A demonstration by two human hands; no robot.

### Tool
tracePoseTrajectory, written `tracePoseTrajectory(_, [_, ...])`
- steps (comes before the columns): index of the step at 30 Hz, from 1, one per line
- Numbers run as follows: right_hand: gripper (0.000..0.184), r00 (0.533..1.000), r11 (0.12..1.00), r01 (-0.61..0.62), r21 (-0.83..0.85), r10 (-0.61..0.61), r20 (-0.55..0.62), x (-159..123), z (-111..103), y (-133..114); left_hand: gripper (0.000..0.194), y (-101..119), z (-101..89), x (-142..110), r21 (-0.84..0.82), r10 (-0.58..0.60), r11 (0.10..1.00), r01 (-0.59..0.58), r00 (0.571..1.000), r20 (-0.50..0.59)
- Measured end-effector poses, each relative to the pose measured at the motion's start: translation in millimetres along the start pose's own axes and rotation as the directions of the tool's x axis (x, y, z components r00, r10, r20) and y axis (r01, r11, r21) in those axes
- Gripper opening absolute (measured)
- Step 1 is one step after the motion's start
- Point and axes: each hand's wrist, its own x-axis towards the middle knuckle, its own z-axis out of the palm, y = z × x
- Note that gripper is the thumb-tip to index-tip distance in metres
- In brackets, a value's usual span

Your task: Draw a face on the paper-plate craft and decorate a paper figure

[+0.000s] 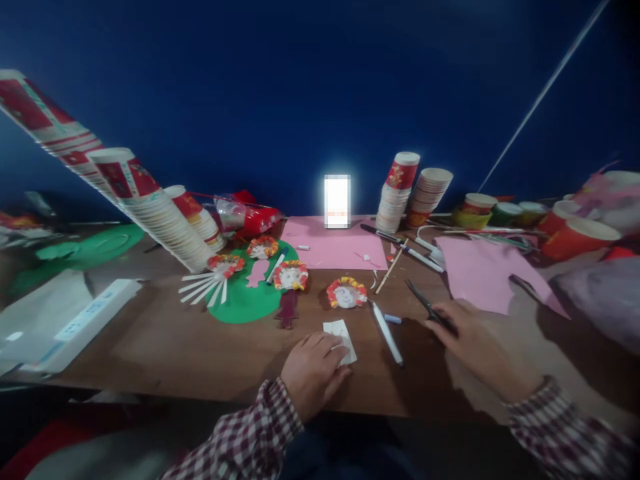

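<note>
My left hand (316, 373) is at the table's near edge, its fingers curled over a small white piece of paper (345, 333); part of the paper is hidden beneath them. To the right, my right hand (480, 347) grips dark scissors (425, 301), whose tips point away to the left. Between my hands lie an uncapped white marker (387, 333) and a blue cap (393, 319). Just beyond the paper sits a round face cutout with a frilly red and yellow rim (347, 293). A dark maroon paper shape (287, 309) lies left of it.
Similar frilly pieces and a pink cutout (257, 273) lie on a green sheet (245, 307). Tall stacks of paper cups (150, 213) lean at the left; more cups (395, 193) stand behind. Pink sheets (475, 273), a wooden stick (390, 268) and a white box (90, 320) surround the work area.
</note>
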Motion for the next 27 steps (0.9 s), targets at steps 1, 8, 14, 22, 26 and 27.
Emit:
tracePoseTrajectory(1, [0.025,0.999,0.998,0.053,0.021,-0.053,0.012,-0.8,4.2,-9.3,0.021,-0.7,0.1,0.3,0.002,0.005,1.0,-0.005,1.0,-0.001])
tracePoseTrajectory(8, [0.02,0.95,0.959,0.284,0.022,-0.284,0.13,9.4,25.7,-45.2,0.023,-8.7,-2.5,1.2,0.046,0.066,0.997,-0.065,0.998,-0.024])
tracePoseTrajectory(14, [0.017,0.976,0.967,0.21,-0.145,-0.199,0.085,30.1,19.7,-33.1,0.023,-14.7,-3.7,0.7,0.055,0.079,0.996,-0.076,0.996,-0.041])
tracePoseTrajectory(22, [0.013,0.996,0.977,0.085,-0.194,-0.086,0.002,73.9,27.7,-11.6,0.024,-13.9,0.2,0.2,0.052,0.06,0.997,-0.058,0.997,-0.042])
tracePoseTrajectory(26, [0.017,0.997,0.986,0.069,-0.152,-0.073,-0.019,67.5,26.1,-25.0,0.025,-17.0,2.3,2.3,0.037,0.061,0.998,-0.059,0.997,-0.047])
tracePoseTrajectory(27, [0.018,0.996,0.99,0.085,-0.115,-0.088,-0.019,61.6,19.4,-35.5,0.025,-17.4,1.2,3.5,0.03,0.071,0.997,-0.069,0.996,-0.051])
